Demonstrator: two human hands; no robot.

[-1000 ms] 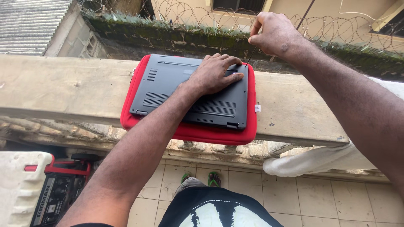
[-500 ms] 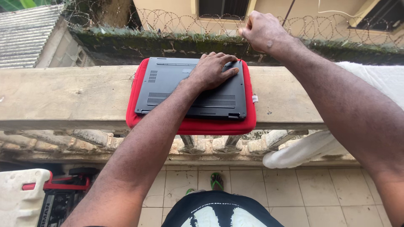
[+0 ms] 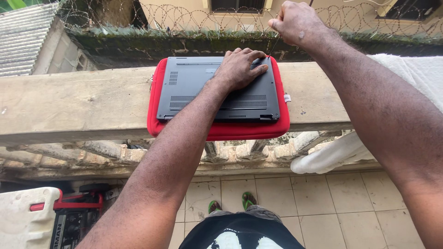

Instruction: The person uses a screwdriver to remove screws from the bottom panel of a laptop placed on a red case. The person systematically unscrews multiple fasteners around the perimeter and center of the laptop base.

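Daylight falls on a weathered concrete balustrade (image 3: 69,103) above a pale tiled floor (image 3: 332,198). Beyond it stand a mossy wall (image 3: 138,41) topped with razor wire (image 3: 184,18), a corrugated roof (image 3: 23,41) and barred windows (image 3: 237,4).

laptop (image 3: 198,87): dark grey, with slotted vents
sleeve (image 3: 221,130): bright red
ledge (image 3: 74,101): pale beige
towel (image 3: 415,76): white

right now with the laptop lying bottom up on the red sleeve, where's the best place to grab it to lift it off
Probably by its near long edge, from the person's side. The laptop lies flat, bottom up, on the red sleeve, and that edge is bare. The left hand covers the far right part, and the right hand holds a thin tool at the far corner.
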